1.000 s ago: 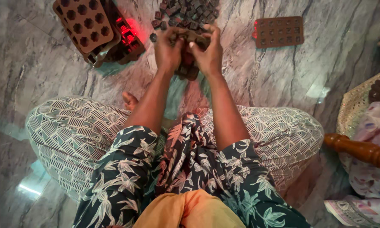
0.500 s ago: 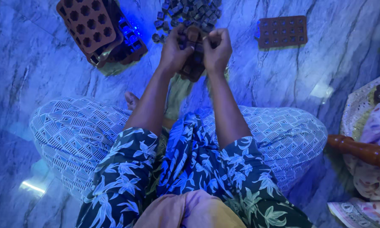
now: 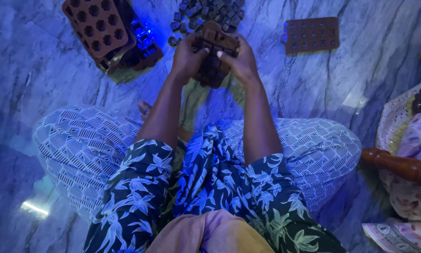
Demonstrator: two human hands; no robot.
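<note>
I sit cross-legged on a marble floor. Both hands hold a brown flexible chocolate mould (image 3: 215, 63) lifted in front of me. My left hand (image 3: 188, 55) grips its left side and my right hand (image 3: 241, 60) grips its right side, with thumbs on top. Just beyond the mould lies a pile of small dark chocolate pieces (image 3: 209, 13) on the floor. The mould's lower part hangs down between my wrists.
A stack of brown moulds with hexagonal cavities (image 3: 108, 32) sits at the far left beside a blue light. Another flat brown mould (image 3: 311, 34) lies at the far right. A wooden furniture leg (image 3: 398, 166) and patterned cloth (image 3: 414, 140) are at the right edge.
The light went from red to blue. My hands pulled the mould slightly nearer and raised it from the chocolate pile.
</note>
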